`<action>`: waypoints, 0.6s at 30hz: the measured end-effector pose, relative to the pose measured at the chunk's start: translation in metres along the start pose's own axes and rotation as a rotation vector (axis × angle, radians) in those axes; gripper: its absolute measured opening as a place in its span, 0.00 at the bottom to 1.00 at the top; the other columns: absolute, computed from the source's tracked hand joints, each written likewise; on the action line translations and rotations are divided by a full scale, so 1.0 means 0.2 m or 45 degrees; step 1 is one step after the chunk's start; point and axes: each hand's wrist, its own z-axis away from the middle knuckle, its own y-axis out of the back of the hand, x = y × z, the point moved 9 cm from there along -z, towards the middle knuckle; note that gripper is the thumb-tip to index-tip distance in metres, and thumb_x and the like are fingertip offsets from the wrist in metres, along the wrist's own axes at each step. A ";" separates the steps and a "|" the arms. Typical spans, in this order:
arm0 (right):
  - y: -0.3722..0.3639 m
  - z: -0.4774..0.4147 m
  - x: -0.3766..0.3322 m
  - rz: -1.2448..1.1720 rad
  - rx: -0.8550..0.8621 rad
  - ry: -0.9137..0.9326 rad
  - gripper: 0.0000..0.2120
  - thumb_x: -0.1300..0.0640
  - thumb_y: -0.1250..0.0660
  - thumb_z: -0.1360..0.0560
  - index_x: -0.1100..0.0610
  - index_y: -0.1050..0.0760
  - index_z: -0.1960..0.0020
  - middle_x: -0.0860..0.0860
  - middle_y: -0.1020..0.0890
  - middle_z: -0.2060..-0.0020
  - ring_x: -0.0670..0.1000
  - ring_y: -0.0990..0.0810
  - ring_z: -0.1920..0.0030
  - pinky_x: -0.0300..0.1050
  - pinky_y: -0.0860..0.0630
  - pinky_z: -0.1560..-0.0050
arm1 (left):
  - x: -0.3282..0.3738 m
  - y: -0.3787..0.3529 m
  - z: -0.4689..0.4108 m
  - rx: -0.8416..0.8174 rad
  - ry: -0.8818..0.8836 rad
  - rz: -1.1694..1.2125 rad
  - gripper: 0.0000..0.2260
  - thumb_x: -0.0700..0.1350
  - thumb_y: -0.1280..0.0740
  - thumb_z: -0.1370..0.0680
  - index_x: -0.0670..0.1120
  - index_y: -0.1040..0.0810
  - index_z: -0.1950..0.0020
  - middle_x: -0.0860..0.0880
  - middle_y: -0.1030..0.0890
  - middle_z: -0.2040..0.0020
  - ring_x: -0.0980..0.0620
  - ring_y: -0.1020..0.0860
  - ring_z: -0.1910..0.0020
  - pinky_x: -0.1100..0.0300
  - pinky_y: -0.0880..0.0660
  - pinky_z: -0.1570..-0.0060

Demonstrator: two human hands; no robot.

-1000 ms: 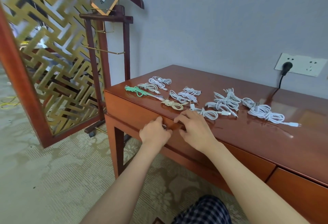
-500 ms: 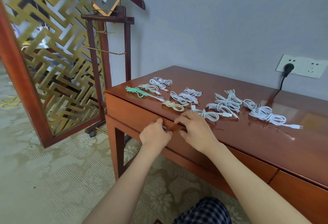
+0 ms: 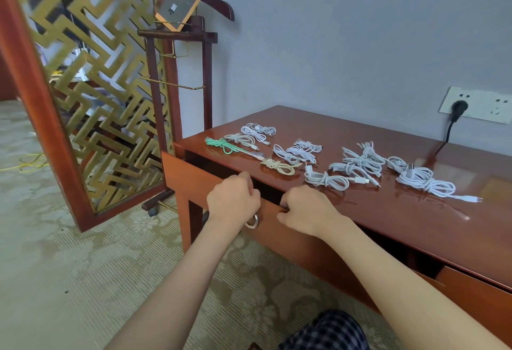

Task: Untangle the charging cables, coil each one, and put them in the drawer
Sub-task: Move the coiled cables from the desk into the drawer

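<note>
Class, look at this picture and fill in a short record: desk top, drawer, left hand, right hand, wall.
Desk top: desk holds coiled white cables, one green cable, one beige cable
Drawer: drawer partly open, ring pull on its front
Left hand: left hand grips the front's top edge
Right hand: right hand hooked over the same edge
Wall: black plug in wall socket

left hand (image 3: 234, 201) and right hand (image 3: 307, 211) are gripping the top edge of the drawer (image 3: 194, 183), which is sitting ajar. Coiled cables (image 3: 357, 164) are lying on the tabletop (image 3: 388, 225).
</note>
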 end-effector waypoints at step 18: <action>-0.11 0.04 -0.18 -0.769 -0.819 0.081 0.10 0.58 0.35 0.25 0.62 0.20 0.48 0.51 0.17 0.62 0.46 0.20 0.62 0.36 0.24 0.56 | -0.09 -0.11 -0.09 -0.940 -0.103 -0.132 0.09 0.41 0.42 0.23 0.46 0.22 0.53 0.47 0.19 0.68 0.51 0.22 0.74 0.61 0.24 0.62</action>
